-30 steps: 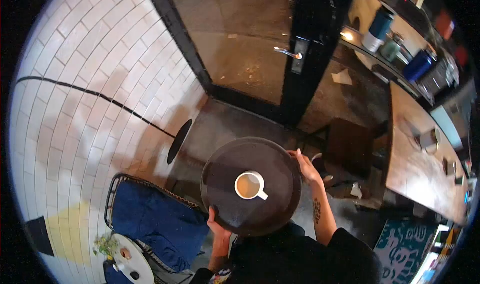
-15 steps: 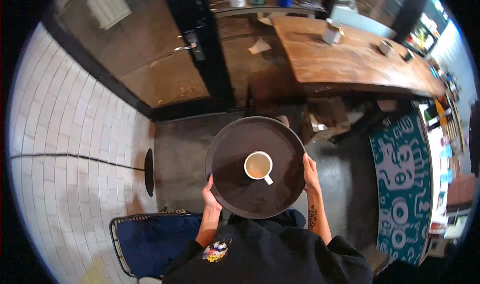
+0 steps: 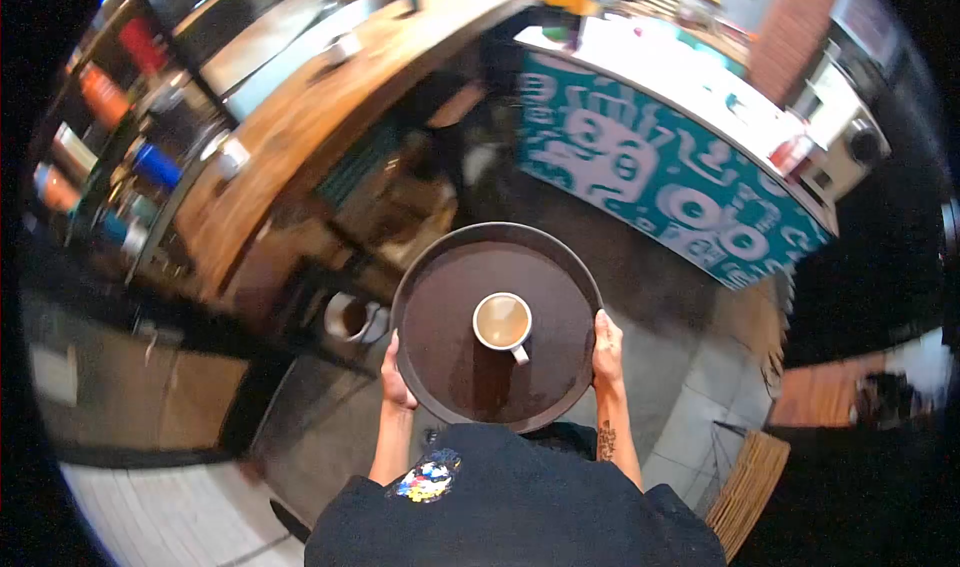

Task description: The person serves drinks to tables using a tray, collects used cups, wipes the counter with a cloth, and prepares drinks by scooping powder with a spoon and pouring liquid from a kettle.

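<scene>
A round dark brown serving tray (image 3: 440, 367) is held level in front of my body by both hands. My left hand (image 3: 397, 375) grips its left rim, thumb at the edge and the other fingers hidden below. On the opposite rim my right hand (image 3: 606, 352) is closed in the same way. Near the tray's middle stands an upright white cup (image 3: 502, 322) holding a milky brown drink, its handle pointing down and right. Neither hand touches the cup.
A long wooden table (image 3: 290, 147) runs along the upper left, a stool (image 3: 355, 317) before it. A teal counter with white drawings (image 3: 640, 167) stands ahead to the right. Bottles (image 3: 155, 164) line a shelf at far left. A woven chair (image 3: 750, 487) is at lower right.
My view has swung right, bringing the teal counter ahead and the wooden table to the left. The tray and cup have stayed in front of me, both hands still on the rim.
</scene>
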Motion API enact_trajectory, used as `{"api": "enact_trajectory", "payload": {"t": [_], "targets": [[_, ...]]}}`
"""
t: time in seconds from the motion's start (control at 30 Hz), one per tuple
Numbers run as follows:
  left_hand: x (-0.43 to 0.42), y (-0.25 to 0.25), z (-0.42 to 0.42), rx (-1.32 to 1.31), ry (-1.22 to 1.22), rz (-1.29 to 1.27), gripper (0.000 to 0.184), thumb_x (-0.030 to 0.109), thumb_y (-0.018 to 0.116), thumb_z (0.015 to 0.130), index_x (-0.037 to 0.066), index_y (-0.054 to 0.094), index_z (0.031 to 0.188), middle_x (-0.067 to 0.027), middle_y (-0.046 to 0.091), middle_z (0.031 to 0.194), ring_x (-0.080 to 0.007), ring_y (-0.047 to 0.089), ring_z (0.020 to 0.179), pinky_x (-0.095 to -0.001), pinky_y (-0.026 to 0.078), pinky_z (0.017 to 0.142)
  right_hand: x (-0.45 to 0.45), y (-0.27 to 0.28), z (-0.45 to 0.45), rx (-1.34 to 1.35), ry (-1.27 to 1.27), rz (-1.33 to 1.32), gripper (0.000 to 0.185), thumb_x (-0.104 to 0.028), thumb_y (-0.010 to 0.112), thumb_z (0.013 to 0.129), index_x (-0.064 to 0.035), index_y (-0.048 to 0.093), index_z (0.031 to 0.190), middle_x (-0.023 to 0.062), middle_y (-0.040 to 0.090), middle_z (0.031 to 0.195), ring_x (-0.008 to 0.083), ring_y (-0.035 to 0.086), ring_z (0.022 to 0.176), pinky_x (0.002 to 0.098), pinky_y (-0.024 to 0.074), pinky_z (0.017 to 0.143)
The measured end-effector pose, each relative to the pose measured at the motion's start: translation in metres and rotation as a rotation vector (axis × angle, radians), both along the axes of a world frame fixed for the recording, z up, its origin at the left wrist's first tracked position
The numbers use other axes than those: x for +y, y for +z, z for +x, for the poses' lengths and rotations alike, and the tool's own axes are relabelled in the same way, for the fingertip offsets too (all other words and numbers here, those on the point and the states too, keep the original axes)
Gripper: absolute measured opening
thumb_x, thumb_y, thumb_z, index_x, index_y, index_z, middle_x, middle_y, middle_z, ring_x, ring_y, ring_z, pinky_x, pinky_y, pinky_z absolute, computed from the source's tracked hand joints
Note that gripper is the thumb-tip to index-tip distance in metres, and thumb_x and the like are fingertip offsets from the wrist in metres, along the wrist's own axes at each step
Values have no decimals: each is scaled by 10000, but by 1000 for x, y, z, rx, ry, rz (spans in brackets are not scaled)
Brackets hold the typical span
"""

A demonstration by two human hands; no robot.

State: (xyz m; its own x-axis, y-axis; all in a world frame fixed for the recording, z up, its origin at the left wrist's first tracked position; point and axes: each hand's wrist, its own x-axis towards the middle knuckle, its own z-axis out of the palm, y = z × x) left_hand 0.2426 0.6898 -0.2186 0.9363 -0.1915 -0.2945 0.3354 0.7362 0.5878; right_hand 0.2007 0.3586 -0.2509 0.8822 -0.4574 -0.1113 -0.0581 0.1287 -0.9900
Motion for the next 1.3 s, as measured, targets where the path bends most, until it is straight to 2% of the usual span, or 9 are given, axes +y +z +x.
{"api": "enact_trajectory", "payload": {"t": [0.23, 0.4, 0.5, 0.53, 0.57, 0.7, 0.77, 1.13, 1.3], "targets": [[-222, -2, 75, 42, -393, 448, 461, 289, 555, 957, 24, 481, 1326, -87, 546, 1308, -218, 530, 1190, -371, 429, 997, -170, 16, -52, 104, -507, 119, 458, -335, 475, 1006, 70, 574, 1196, 93, 603, 1177, 154, 518, 1081, 298, 396, 964], [-378, 5, 106, -16, -599, 387, 320, 291, 626, 914, 40, 603, 1111, -30, 643, 945, -141, 629, 784, -305, 528, 646, -266, 31, -82, 75, -720, 63, 513, -374, 493, 994, 86, 564, 1208, 117, 596, 1213, 170, 498, 1140, 306, 357, 1008], [-471, 8, 123, -65, -738, 448, 339, 284, 647, 901, 37, 594, 1127, -37, 642, 978, -148, 630, 818, -315, 530, 654, -331, -3, -96, 183, -1022, 124, 568, -384, 557, 960, 83, 511, 1279, 152, 497, 1341, 210, 437, 1250, 341, 336, 1052], [-503, 14, 126, -50, -759, 416, 358, 273, 665, 889, 42, 586, 1151, -36, 635, 988, -151, 624, 833, -314, 527, 657, -361, -44, -109, 72, -933, 67, 446, -361, 508, 990, 46, 606, 1143, 79, 598, 1163, 145, 495, 1105, 297, 352, 997], [-532, 4, 135, -82, -805, 451, 384, 270, 668, 888, 54, 572, 1191, -40, 628, 998, -157, 619, 851, -327, 530, 675, -369, 15, -103, 219, -979, 118, 616, -420, 557, 949, 76, 484, 1308, 167, 445, 1380, 234, 410, 1286, 360, 306, 1084], [-653, 0, 146, -149, -979, 494, 336, 225, 662, 904, 31, 592, 1170, -31, 615, 1011, -144, 583, 902, -306, 503, 737, -429, 32, -109, 208, -1185, 25, 517, -400, 491, 989, 75, 574, 1176, 117, 553, 1252, 179, 478, 1198, 318, 334, 1028], [-704, 11, 149, -124, -1127, 587, 332, 220, 660, 905, 32, 594, 1171, -36, 620, 1024, -148, 584, 912, -310, 498, 760, -452, 34, -117, 265, -1404, 124, 618, -460, 506, 966, 78, 500, 1268, 151, 436, 1399, 231, 416, 1303, 343, 306, 1078], [-974, 56, 72, -251, -1254, 781, 412, 271, 625, 910, 36, 554, 1242, -97, 605, 1156, -197, 569, 1055, -344, 464, 901, -674, 21, -191, 341, -1609, 158, 688, -505, 584, 907, 49, 506, 1308, 141, 454, 1370, 241, 412, 1281, 335, 300, 1076], [-1078, 17, 24, -194, -1166, 658, 396, 273, 629, 913, 38, 570, 1227, -83, 606, 1160, -187, 573, 1045, -334, 477, 876, -805, 26, -241, 338, -1469, 48, 683, -500, 565, 919, 58, 501, 1309, 156, 469, 1366, 252, 425, 1271, 341, 301, 1076]]}}
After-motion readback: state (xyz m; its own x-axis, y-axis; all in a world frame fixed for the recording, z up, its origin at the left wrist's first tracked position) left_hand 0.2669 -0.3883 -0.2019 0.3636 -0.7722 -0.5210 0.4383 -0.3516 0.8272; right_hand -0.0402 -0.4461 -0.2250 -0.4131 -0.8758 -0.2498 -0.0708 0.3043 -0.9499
